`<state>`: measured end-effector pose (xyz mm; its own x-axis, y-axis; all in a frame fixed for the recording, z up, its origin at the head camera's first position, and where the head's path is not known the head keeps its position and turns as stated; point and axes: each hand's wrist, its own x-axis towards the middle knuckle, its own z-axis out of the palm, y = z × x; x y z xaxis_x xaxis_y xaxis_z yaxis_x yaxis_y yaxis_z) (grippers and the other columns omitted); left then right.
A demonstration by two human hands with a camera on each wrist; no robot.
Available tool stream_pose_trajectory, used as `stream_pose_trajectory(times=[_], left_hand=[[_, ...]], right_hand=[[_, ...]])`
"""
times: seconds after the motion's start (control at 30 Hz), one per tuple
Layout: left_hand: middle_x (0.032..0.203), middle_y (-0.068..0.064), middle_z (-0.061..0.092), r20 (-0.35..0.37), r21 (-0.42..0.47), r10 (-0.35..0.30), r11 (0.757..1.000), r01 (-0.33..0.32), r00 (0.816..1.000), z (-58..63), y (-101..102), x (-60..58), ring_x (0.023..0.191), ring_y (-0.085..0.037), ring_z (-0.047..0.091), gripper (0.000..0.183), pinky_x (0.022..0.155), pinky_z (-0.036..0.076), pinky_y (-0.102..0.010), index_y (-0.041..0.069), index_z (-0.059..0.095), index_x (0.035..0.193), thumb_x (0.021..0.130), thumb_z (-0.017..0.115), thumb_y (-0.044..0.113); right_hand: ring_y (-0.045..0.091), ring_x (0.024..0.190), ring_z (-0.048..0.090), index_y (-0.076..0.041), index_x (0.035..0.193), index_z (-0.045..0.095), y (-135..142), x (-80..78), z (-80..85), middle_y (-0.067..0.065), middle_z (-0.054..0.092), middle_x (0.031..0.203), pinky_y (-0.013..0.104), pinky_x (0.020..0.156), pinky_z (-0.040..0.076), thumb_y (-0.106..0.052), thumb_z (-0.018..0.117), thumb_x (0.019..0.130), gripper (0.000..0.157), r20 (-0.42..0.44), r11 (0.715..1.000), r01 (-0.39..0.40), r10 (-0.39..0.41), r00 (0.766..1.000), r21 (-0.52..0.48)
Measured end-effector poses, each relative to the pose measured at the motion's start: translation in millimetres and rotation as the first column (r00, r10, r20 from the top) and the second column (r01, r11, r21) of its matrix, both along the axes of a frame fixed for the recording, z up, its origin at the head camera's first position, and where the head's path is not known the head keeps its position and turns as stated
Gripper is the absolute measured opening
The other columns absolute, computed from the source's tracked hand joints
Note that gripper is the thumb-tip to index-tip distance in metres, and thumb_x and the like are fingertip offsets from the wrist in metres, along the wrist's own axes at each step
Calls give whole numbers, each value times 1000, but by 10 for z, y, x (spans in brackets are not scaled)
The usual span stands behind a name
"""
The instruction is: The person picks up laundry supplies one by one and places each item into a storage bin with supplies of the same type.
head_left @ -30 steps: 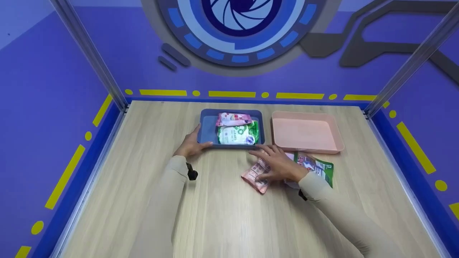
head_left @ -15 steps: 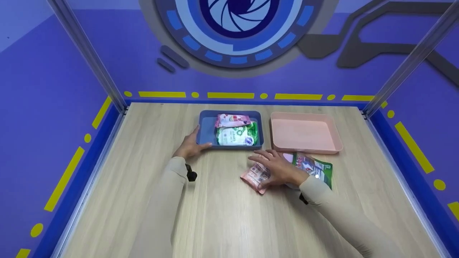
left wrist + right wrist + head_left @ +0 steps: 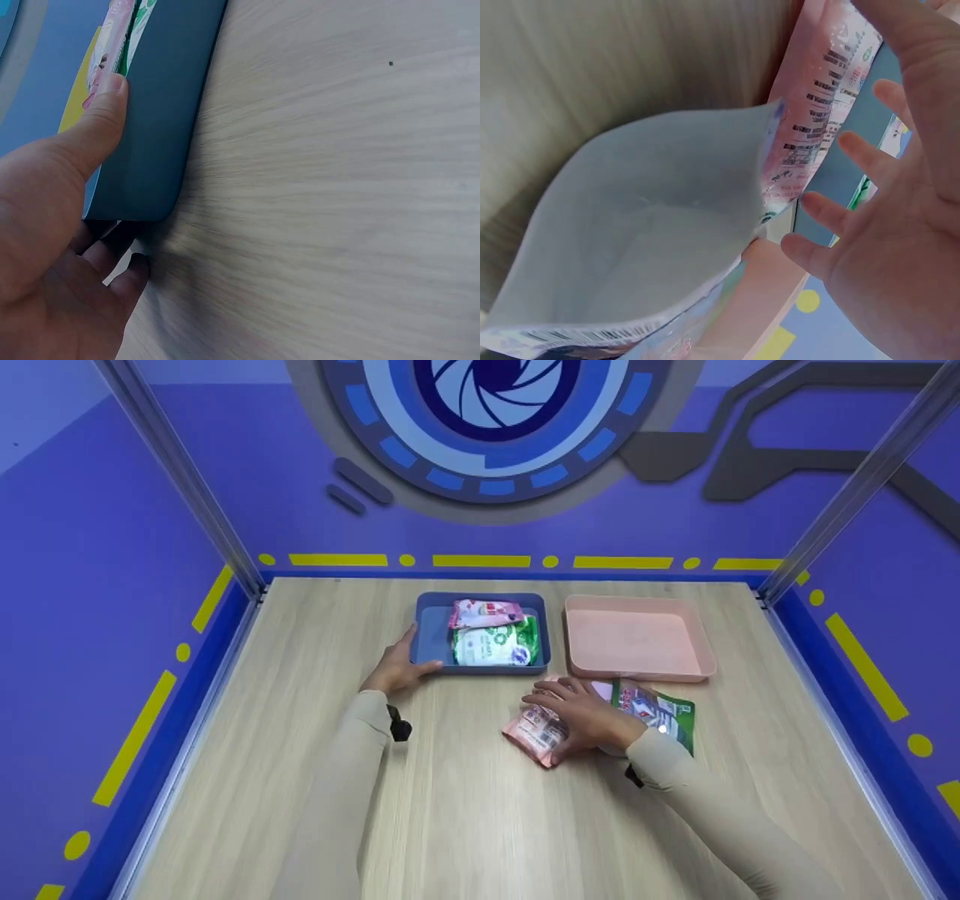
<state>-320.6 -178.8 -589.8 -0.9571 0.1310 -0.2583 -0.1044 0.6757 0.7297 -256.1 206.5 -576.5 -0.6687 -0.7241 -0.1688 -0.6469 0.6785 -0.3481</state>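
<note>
My left hand (image 3: 397, 666) grips the near left corner of a blue tray (image 3: 433, 634), thumb over the front rim and fingers at the left side. The left wrist view shows that thumb (image 3: 109, 112) on the rim. In the tray lie a green-and-white packet (image 3: 484, 646) and a pink packet (image 3: 484, 613). My right hand (image 3: 589, 716) is spread over another pink packet (image 3: 536, 733) on the table, covering part of it. In the right wrist view its fingers are apart, with the printed pink packet (image 3: 810, 112) beside the thumb.
A peach tray (image 3: 637, 634) stands right of the blue one. In front of it lies a green-edged pouch (image 3: 667, 720), partly under my right forearm. A pouch gaping with a grey inside (image 3: 645, 217) fills much of the right wrist view. Walls border the table.
My right hand's fingers have drawn back slightly from the blue tray, and its thumb has slid towards the near edge of the pink packet. My left hand keeps its place on the tray.
</note>
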Motion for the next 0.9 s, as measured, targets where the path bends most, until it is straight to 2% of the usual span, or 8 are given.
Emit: stream_pose_trajectory(times=[0.37,0.67,0.9], left_hand=[[171,-17,12,20,15,18,1000,-19,1000,1,12,-4,156,-37,13,105,125,17,-52,21,1,167,94,72,48],[171,-18,12,32,12,21,1000,-21,999,10,2,0,156,-37,13,107,125,17,-53,23,0,167,93,72,51],[170,-18,15,-7,7,-6,1000,6,1000,13,-4,-5,155,-37,16,107,125,19,-52,17,2,167,94,73,48]], right_hand=[[47,153,15,-33,158,40,15,18,40,6,29,167,72,118,11,-45,96,68,106,72,998,55,-58,996,41],[49,152,16,-35,157,42,10,-19,71,6,29,167,73,117,14,-40,95,72,100,77,997,29,-34,996,70],[48,152,17,-33,156,43,8,-43,90,7,31,166,72,117,17,-32,95,73,98,87,997,14,-20,996,70]])
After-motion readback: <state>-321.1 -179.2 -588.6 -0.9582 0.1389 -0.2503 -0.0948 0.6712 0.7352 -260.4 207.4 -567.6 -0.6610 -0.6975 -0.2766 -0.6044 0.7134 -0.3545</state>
